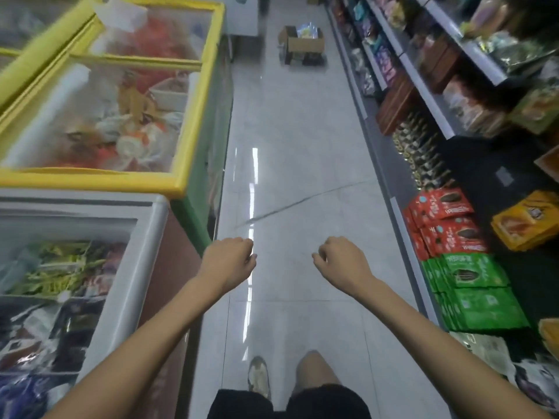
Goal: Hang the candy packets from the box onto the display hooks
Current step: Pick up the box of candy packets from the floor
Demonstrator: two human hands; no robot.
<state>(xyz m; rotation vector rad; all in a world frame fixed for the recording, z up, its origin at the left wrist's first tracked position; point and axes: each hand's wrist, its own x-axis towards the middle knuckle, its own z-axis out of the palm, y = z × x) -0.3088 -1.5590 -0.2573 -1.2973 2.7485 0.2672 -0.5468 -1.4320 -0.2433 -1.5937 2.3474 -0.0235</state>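
- Head view: the left grip [228, 261] and right grip [341, 261] hover side by side over the tiled floor [290, 131], fingers loosely curled, holding nothing.
- The cardboard box [305, 45] sits on the floor far down the aisle, with shiny candy packets [307, 29] sticking up from it.
- A yellow-rimmed chest freezer [181, 173] and a white chest freezer [155, 228] stand on the left, and stocked shelves [423, 83] line the right.

The tiled floor [287, 131] is gleaming — smooth and glossy, throwing back strips of light. The cardboard box [305, 45] is looking matt, while the packet [307, 30] in it is glinting like foil. The freezer lids [99, 116] are showing as clear glass, hazed over, in a smooth yellow frame [193, 122]. The red packets [447, 225] and green packets [481, 303] are shining like glossy plastic film. The shorts [326, 400] are looking like dark matt cloth.
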